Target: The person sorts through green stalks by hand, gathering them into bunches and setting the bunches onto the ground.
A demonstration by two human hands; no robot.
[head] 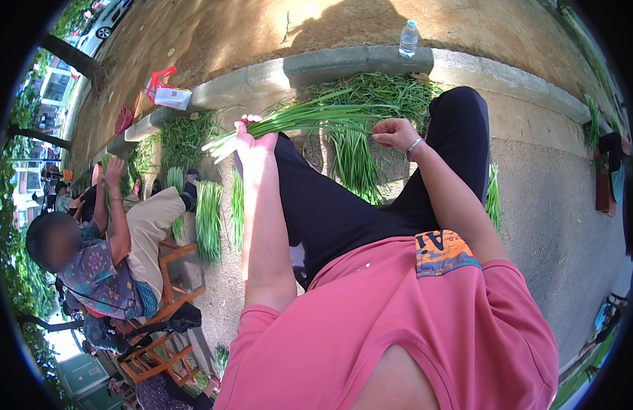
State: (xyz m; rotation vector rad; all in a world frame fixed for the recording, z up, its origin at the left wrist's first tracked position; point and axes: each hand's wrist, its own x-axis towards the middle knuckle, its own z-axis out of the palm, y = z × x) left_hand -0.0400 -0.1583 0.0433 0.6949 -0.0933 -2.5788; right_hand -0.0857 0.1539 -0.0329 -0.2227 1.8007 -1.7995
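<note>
A bunch of long green garlic chives [311,117] lies across in front of me, its pale stem ends to the left. My left hand [255,136] is closed around the bunch near those stem ends. At the leafy tips on the right is my right hand [397,134], a bracelet on its wrist, thumb and fingertips pinched together; whether a leaf is between them cannot be told. Below the held bunch, a pile of chives [355,164] rests on the ground between my legs. A heap of loose green leaves [383,95] lies against the kerb.
A concrete kerb [337,64] runs across, with a plastic water bottle [409,39] at it. To the left are a red and white bag [168,92], bundles of chives [209,220] on the pavement, and a seated person [101,256] beside wooden stools [165,359]. More chives [493,197] lie right of my leg.
</note>
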